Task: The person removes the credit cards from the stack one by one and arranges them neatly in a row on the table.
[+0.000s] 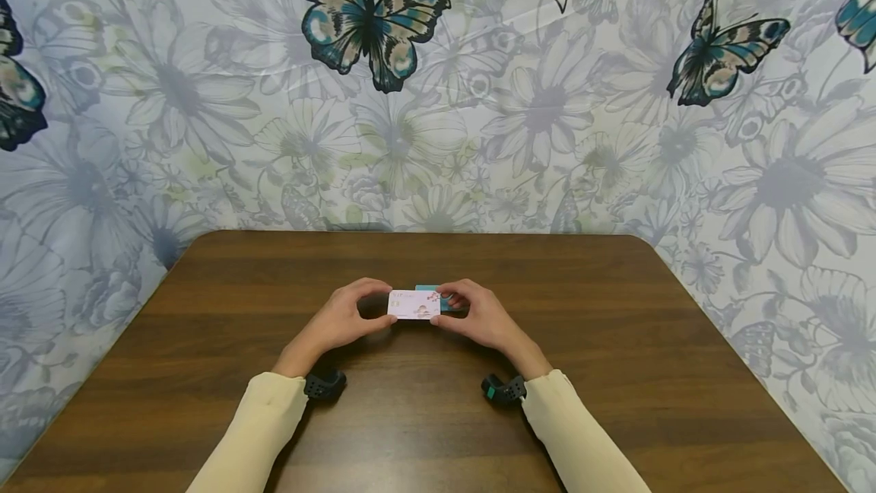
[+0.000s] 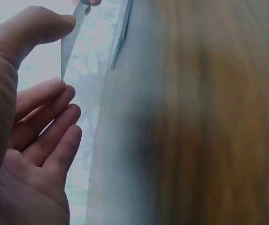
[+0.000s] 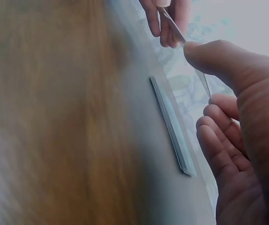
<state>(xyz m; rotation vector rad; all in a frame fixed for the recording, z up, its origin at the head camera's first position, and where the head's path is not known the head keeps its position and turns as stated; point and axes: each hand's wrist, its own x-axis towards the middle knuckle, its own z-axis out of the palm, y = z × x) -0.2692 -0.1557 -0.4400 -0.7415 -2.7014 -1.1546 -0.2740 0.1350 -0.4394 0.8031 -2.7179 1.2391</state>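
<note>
A pale pink card (image 1: pixel 414 306) with small printed figures is held up between both hands, near the middle of the table. My left hand (image 1: pixel 347 315) pinches its left edge between thumb and fingertips. On the opposite edge, my right hand (image 1: pixel 484 318) grips it the same way. Behind the card, partly covered by it, lies a teal stack of cards (image 1: pixel 427 287). The right wrist view shows that stack (image 3: pixel 172 126) from the side as several thin layers on the tabletop, apart from the held card (image 3: pixel 203 82).
The brown wooden table (image 1: pixel 588 417) has rounded far corners. Beyond it hangs a cloth (image 1: pixel 411 166) printed with flowers and butterflies. A dark band (image 1: pixel 325 386) sits on the left wrist, and another band (image 1: pixel 504 390) on the right.
</note>
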